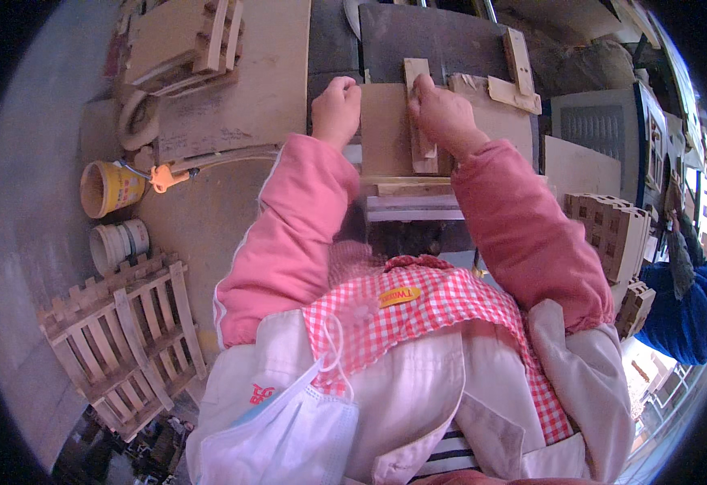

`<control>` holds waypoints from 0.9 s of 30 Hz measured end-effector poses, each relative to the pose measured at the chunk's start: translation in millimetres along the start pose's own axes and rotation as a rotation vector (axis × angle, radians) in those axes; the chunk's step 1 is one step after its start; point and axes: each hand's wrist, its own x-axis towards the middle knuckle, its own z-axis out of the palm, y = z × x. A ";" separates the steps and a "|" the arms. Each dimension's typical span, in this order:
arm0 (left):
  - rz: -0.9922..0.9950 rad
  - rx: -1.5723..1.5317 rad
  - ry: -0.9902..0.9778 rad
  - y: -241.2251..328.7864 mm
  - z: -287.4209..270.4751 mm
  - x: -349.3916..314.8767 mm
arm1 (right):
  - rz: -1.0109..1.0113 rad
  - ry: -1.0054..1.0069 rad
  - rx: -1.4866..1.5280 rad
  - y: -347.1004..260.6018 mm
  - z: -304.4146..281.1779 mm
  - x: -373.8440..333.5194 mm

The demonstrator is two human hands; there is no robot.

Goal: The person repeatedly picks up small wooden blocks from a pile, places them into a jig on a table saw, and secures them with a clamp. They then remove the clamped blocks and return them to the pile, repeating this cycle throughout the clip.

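Note:
On the dark worktop point(442, 40) ahead of me lies a flat brown board point(383, 113). A narrow wooden strip point(427, 160) rests across the board, pointing away from me. My right hand point(446, 117) is closed at the strip's middle, its fingers bent over the wood. At the board's left edge my left hand point(337, 111) is closed, thumb side up; whatever its fingers hold is hidden. Right of the strip, wooden blocks point(515, 94) form a corner against the board's far side. Nearer me, a wooden rail point(414, 189) runs along the front of the board.
A large board point(244, 97) and a stack of wooden pieces point(177, 40) stand at left. An orange air gun point(163, 177) hangs by a yellow bucket point(111, 188) and a white bucket point(119, 246). A slatted pallet point(131, 339) is at lower left, stacked blocks point(608, 226) at right.

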 end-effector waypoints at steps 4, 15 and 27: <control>0.059 0.091 -0.028 -3.1 0.6 2.0 | -0.023 -0.052 -0.054 7.0 5.5 4.3; 0.020 0.007 0.021 -1.3 2.5 -1.7 | -0.172 0.006 -0.071 -4.1 17.6 34.5; -0.108 -0.156 -0.214 -3.0 -13.6 -0.1 | -0.130 -0.485 0.295 7.4 -8.2 46.6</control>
